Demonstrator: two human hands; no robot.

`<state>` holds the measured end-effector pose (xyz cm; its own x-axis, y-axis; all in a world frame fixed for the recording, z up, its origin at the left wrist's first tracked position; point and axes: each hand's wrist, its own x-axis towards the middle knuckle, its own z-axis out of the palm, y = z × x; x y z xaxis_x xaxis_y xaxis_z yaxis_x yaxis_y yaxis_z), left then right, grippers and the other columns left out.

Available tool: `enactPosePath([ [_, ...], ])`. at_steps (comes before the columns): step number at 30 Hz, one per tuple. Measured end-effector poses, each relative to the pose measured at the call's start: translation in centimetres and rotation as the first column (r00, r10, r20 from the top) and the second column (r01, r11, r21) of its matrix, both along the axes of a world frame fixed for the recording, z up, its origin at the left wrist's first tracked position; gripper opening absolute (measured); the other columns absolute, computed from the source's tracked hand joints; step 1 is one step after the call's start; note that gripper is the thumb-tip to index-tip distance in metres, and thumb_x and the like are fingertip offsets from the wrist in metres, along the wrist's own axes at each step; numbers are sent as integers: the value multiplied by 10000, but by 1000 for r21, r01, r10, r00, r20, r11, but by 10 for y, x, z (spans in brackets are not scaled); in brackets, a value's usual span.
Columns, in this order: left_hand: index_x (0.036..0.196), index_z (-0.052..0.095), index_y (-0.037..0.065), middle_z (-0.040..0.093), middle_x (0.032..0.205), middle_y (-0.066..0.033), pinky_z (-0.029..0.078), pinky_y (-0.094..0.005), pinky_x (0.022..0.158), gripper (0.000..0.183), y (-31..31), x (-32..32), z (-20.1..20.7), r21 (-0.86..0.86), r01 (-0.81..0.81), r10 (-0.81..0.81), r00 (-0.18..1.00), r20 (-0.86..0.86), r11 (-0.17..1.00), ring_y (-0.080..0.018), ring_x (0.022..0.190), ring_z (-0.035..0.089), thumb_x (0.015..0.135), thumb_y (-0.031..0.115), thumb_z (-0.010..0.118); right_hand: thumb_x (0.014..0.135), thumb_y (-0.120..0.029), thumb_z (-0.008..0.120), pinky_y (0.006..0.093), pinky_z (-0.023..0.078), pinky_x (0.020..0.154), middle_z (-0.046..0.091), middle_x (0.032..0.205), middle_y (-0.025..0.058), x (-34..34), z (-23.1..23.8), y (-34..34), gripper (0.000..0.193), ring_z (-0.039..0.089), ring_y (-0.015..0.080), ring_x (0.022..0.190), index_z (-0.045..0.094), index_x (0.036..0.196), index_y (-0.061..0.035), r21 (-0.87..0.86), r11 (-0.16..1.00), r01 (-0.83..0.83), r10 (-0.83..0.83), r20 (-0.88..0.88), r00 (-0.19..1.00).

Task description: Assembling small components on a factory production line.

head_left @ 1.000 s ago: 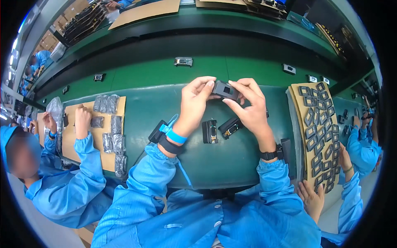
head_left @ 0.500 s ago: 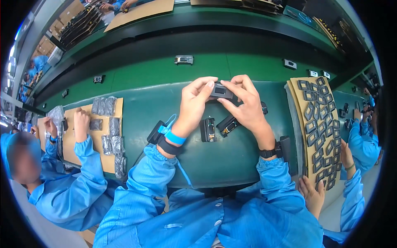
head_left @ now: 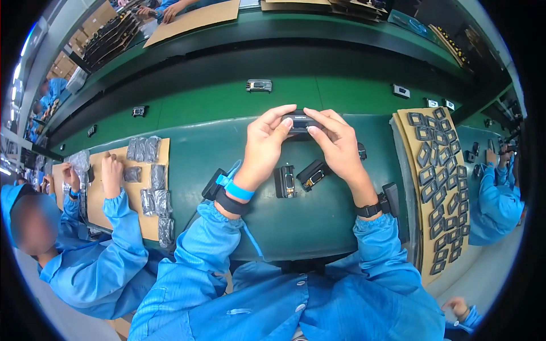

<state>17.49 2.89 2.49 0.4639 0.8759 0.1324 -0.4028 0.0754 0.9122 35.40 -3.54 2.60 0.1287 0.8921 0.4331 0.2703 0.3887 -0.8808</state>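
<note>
Both hands hold a dark device [head_left: 300, 123] up near the mat's far edge, between the wearer's arms. The left hand [head_left: 265, 136] has its thumb and fingers clamped on the left end; the right hand [head_left: 335, 142] grips the right end likewise. Holding it by the ends keeps it level and leaves the middle of its face uncovered; both thumbs rest on the near side, with the fingers beyond. Whether it clears the mat [head_left: 261, 233] is hard to tell through the fisheye view. Nearer, an upright unit [head_left: 285, 182] and a tilted unit [head_left: 311, 175] lie side by side, within easy reach of either hand. On the right, a card [head_left: 412, 150] carries black frames [head_left: 424, 133], spread out so that each can be picked singly. On the left, bagged parts [head_left: 151, 149] lie beside a co-worker's hand [head_left: 111, 170].
</note>
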Motion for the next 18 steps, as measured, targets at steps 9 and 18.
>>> enactPosePath([
  [9, 1355, 636, -22, 734, 1225, -112, 557, -306, 983, 303, 2, -4, -1, 139, 11, -2, 998, -59, 990, -155, 1089, 699, 1068, 69, 602, 975, 12, 682, 235, 482, 754, 663, 1004, 45, 3, 3, 0, 301, 584, 98, 863, 745, 1269, -9, -60, 998, 25, -27, -37, 999],
  [18, 1303, 651, -21, 732, 1191, -90, 541, -281, 971, 260, -2, -6, 3, 87, 59, -58, 998, -13, 994, -127, 1092, 677, 1052, 22, 599, 912, 115, 715, 234, 489, 760, 621, 980, -6, -2, 4, -5, 348, 553, 69, 852, 721, 1253, 48, -79, 997, -21, 2, -229, 973],
])
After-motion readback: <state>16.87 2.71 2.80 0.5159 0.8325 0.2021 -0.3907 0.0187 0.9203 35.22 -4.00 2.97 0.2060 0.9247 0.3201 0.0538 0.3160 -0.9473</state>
